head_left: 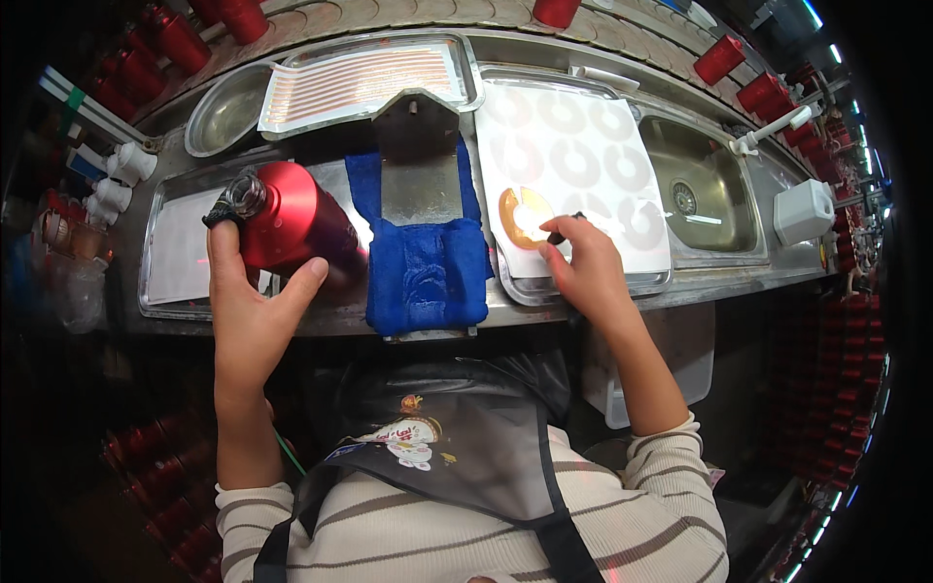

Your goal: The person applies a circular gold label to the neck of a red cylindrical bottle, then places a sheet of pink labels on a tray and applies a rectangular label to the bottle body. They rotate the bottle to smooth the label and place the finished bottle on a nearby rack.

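My left hand (255,330) is around a glossy red bottle (292,219) with a bare clear threaded neck. My thumb lies against its near side. My index finger, with a black covering on its tip, reaches up beside the neck; the other fingers are hidden. To the right, my right hand (591,267) pinches the edge of a gold, C-shaped sticker (512,216) at a white backing sheet (583,102). A black covering shows on one of its fingers too. Between my hands sits a metal stand (420,185) with a blue cloth-covered cradle (428,277).
Behind lie a tray holding a striped sheet (360,83) and a metal bowl (225,115). A sink (695,189) and white jug (804,211) are at right. White papers (180,253) lie in the left tray. Red bottles (719,60) line the conveyor (389,17) at the back.
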### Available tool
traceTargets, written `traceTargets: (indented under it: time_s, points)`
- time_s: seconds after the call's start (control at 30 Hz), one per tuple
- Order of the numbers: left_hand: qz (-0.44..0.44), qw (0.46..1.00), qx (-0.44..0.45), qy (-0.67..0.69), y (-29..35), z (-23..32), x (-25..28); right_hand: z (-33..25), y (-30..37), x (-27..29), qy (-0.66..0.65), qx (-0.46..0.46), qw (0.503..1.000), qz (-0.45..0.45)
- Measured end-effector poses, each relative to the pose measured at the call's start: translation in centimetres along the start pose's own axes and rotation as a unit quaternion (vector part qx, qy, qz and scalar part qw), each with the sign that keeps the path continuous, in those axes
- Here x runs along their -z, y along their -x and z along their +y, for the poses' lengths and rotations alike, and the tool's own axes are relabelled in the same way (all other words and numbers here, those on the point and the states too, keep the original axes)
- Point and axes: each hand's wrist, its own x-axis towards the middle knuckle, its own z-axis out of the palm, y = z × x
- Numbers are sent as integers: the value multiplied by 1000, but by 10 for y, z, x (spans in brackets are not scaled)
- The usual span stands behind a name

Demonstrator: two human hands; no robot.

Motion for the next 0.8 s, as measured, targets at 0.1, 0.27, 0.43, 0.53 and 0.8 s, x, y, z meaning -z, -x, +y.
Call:
traceTargets:
  time_s: [0.1, 0.27, 0.43, 0.53, 0.8]
  points:
    - [-8, 1000, 10, 18, 9, -8, 5, 3, -18, -6, 46, -23, 999, 7]
    - [-7, 995, 29, 95, 9, -11, 4, 33, -59, 11, 132, -91, 987, -11]
    - [12, 992, 56, 116, 15, -19, 1, 81, -132, 30, 173, -70, 982, -12]
    - [21, 989, 72, 128, 19, -25, 0, 89, -179, 31, 179, -53, 982, -17]
    - [12, 961, 72, 266, 24, -48, -11, 115, -262, 33, 131, 117, 982, -75]
